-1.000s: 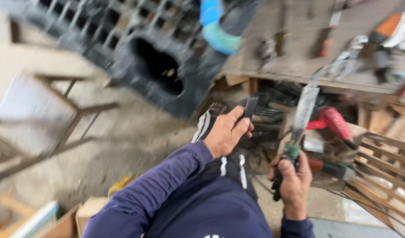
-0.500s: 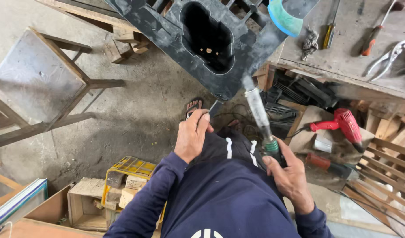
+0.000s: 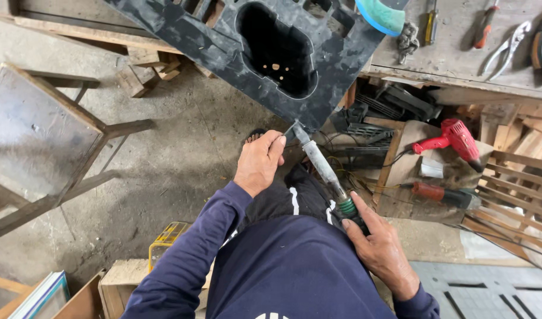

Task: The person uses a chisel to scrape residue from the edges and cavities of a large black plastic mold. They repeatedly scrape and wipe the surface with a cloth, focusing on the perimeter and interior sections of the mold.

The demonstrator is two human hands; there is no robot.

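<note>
Panel [image 3: 224, 35]: top cut off by upper edge. Tool [image 3: 321, 168] handle hidden inside right grip [image 3: 380, 248]; tip meets the panel corner, contact too small to tell. Left grip [image 3: 260, 160] fingertips hide whatever they pinch. Pliers [image 3: 510, 47] partly cut off.

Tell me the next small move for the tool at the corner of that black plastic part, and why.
Probably ease the tool's tip a touch further along the lower corner edge of the black plastic part. The right hand grips the green-collared handle, the left hand pinches beside the tip, and the tip sits right at that corner, so only a short push seems needed.
</note>
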